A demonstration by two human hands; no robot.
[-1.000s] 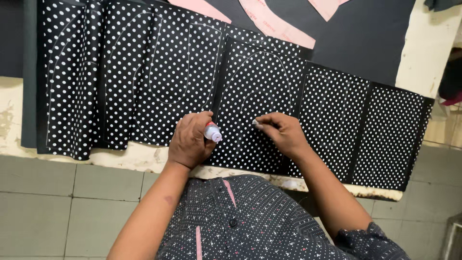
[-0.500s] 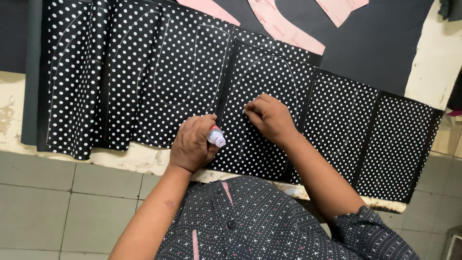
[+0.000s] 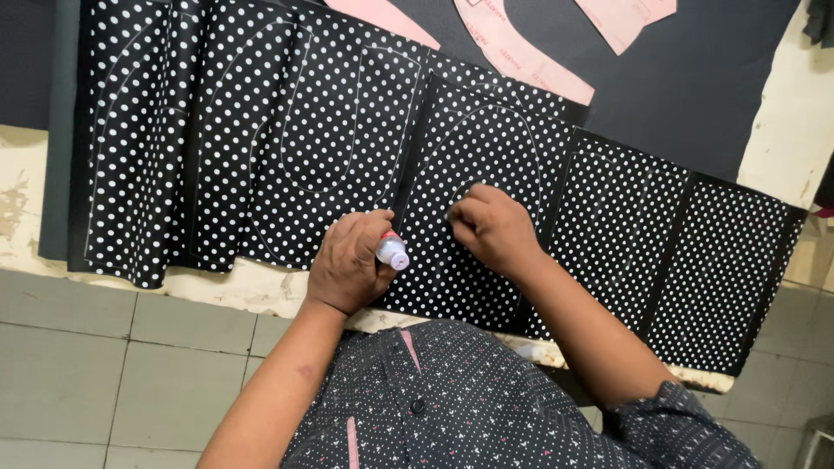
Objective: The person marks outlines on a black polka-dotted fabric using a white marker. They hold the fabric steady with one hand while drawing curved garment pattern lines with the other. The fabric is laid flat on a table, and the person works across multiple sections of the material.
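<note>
A long strip of black fabric with white polka dots lies across the table, with pale traced outlines drawn on it. My left hand rests on its near edge, closed around a small pale marker with a red band. My right hand sits a little to the right, fingers curled, pressing down on the fabric inside a rounded traced outline. No pattern piece shows under either hand.
Pink paper pattern pieces lie on a dark sheet at the far side. The worn white table edge runs below the fabric. Grey floor tiles are at the lower left.
My right hand has slid left and slightly further away across the fabric, closer to my left hand. My left hand with the marker has stayed nearly in place.
</note>
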